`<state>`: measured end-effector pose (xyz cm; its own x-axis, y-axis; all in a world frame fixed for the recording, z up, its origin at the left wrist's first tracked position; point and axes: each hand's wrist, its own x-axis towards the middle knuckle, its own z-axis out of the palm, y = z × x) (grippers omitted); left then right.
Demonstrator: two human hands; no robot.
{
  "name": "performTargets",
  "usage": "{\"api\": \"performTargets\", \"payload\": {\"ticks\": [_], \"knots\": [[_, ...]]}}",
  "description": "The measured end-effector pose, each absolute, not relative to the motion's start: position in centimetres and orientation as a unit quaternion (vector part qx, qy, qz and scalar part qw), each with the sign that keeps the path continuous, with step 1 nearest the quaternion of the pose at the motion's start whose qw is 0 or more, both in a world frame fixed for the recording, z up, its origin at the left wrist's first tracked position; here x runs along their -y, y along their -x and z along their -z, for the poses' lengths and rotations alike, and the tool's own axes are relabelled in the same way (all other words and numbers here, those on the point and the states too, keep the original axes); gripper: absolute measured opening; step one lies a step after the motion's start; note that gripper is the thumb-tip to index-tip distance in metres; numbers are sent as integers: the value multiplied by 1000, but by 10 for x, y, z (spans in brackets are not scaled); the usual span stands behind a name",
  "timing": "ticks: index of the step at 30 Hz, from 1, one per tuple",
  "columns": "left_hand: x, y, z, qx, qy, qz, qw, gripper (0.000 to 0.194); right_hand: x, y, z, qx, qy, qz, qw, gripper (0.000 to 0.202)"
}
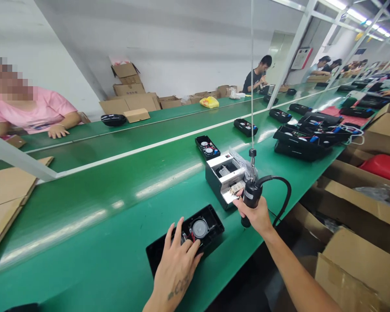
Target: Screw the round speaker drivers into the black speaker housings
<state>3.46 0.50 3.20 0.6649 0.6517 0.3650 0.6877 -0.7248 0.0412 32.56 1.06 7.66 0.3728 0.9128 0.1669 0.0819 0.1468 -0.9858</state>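
On the green bench in front of me lies a black speaker housing point(216, 219), its inside facing up, with a round speaker point(200, 228) and red wires showing. My left hand point(181, 260) rests over the housing, fingers spread apart and covering part of its inside. An electric screwdriver point(252, 195) hangs upright from a cord, and my right hand point(255, 212) is wrapped around its body. Just beyond that hand stands a metal screw feeder point(219, 184) with a plastic bag point(242, 162) beside it. The screwdriver's tip points down towards the bench.
Another open speaker housing point(208, 147) sits behind the feeder. Several black housings are piled point(305, 138) to the right. Cardboard boxes point(354, 268) stand along the bench's right edge. Across the line sits a person in a pink shirt point(41, 110); a white post point(19, 154) rises at left.
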Motion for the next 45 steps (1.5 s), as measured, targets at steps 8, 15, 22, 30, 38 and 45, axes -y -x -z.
{"api": "performTargets", "payload": {"ticks": [8, 15, 22, 30, 38, 45], "knots": [[-4, -34, -20, 362, 906, 217, 26, 13, -10, -323, -80, 431, 566, -324, 624, 32], [-5, -34, -23, 368, 905, 213, 25, 13, -8, -326, -85, 437, 536, -320, 648, 29], [-5, -34, -14, 373, 903, 211, 40, 10, -26, -349, -141, 410, 416, -167, 794, 27], [-5, -34, -17, 368, 906, 204, 49, 9, -63, -347, -132, 454, 442, -214, 744, 25], [-5, -36, -26, 374, 908, 183, 31, 8, -13, -307, -130, 472, 343, -379, 718, 18], [-6, -36, -27, 382, 907, 176, 22, 10, 1, -272, -118, 455, 236, -430, 743, 11]]}}
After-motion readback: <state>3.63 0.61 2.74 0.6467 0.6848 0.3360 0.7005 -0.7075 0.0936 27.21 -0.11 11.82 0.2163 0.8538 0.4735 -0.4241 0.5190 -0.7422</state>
